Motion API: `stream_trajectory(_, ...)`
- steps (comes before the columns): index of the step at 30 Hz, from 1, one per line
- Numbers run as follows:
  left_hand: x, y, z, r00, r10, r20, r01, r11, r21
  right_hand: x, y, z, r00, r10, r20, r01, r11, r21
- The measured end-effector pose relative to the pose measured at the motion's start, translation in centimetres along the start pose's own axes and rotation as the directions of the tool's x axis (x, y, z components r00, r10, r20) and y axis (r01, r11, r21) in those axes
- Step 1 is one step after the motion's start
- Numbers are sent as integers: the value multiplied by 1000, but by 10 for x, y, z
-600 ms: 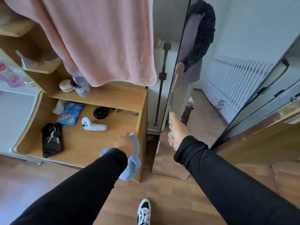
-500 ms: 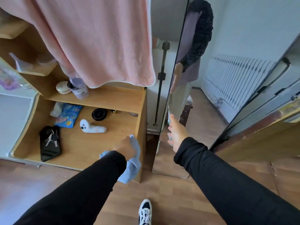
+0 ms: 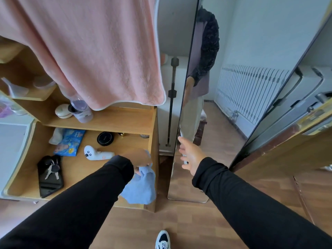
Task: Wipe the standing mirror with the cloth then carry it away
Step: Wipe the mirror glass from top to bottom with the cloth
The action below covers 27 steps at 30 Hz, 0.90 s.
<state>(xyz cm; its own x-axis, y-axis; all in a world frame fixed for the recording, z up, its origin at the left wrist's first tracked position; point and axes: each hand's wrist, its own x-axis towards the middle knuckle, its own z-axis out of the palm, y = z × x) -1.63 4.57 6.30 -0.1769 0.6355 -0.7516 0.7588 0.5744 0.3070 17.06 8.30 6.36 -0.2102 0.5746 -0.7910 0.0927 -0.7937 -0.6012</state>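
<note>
Wooden floor (image 3: 179, 221); left hand (image 3: 138, 159) grips cloth (image 3: 142, 187), right hand (image 3: 190, 157) spread at mirror (image 3: 224, 87).

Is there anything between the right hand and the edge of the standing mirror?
Nothing visible. The right hand is open, right at the left edge of the mirror, with no object between them. The left hand holds the blue cloth beside the wooden shelf, clear of that path.

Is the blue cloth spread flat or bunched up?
Bunched. The blue cloth hangs crumpled from the left hand, which is closed around its top, over the desk's edge.
</note>
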Motion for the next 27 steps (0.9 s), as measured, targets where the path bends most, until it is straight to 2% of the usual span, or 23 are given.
stream_trajectory(2,-1,12,-12,998,34,-55,-44,982,-186,-11,-4,4,1000,-9,22,9,1000,-16)
stream_trajectory(4,-4,29,-16,995,78,-59,-95,920,-379,-15,-8,6,1000,-6,14,7,1000,-11)
stream_trajectory(6,-10,46,-15,985,167,-41,-155,759,-632,-15,-12,4,999,-21,37,17,995,98)
stream_trajectory(8,-15,63,-16,961,273,-39,-196,579,-791,-15,-20,2,995,-35,92,3,943,332)
stream_trajectory(10,-16,80,-20,935,346,-76,-240,461,-854,-13,-29,-3,985,-153,84,107,908,404)
stream_trajectory(14,-28,118,-28,894,424,-147,-288,291,-912,-18,-55,-18,927,-374,12,334,841,426)
stream_trajectory(17,-35,144,-33,853,490,-178,-309,200,-930,-29,-74,-38,868,-495,-24,470,806,360)
stream_trajectory(20,-34,168,-39,856,453,-248,-369,199,-908,-41,-93,-57,772,-626,-110,635,750,184)
stream_trajectory(22,-32,185,-45,858,369,-358,-471,285,-835,-47,-108,-71,718,-681,-143,693,718,64)
stream_trajectory(24,-29,200,-53,816,312,-487,-576,367,-730,-50,-125,-85,649,-743,-161,747,663,-49)
stream_trajectory(27,-29,220,-67,705,166,-690,-682,425,-595,-51,-151,-101,548,-817,-177,813,570,-115)
